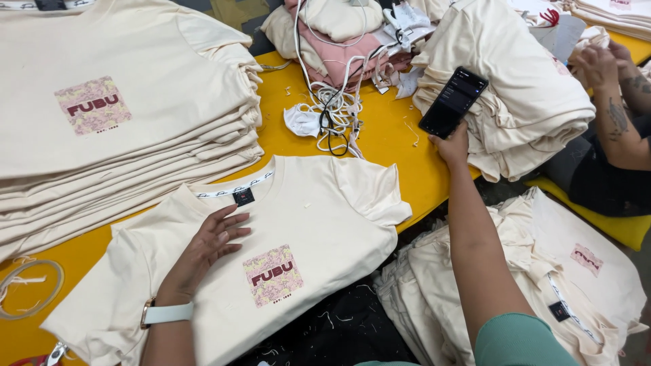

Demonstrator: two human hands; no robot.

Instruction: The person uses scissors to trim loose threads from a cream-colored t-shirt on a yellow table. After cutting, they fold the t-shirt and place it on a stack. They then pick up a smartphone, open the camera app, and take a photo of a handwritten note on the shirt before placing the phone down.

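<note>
Cream T-shirt is lying face up on the near part of the yellow table, its neck pointing to the far side and a pink-and-maroon printed square showing on its chest. You are laying your left hand flat on the shirt's chest just left of that print, fingers spread wide and gripping nothing; a white-strapped watch is sitting on that wrist. You are reaching your right hand out to the right of the shirt, fingers closed around the lower end of a black phone, which you are holding tilted with its dark screen facing you above the table's right edge.

A tall stack of folded cream shirts is filling the far left, just beside the flat shirt. A tangle of white cords is lying on the table at the far middle, with a pile of pink and cream garments behind it. Another heap of cream shirts is sitting just behind the phone. More cream shirts are piling up below the table at near right. Another person's tattooed forearm is working at the far right.
</note>
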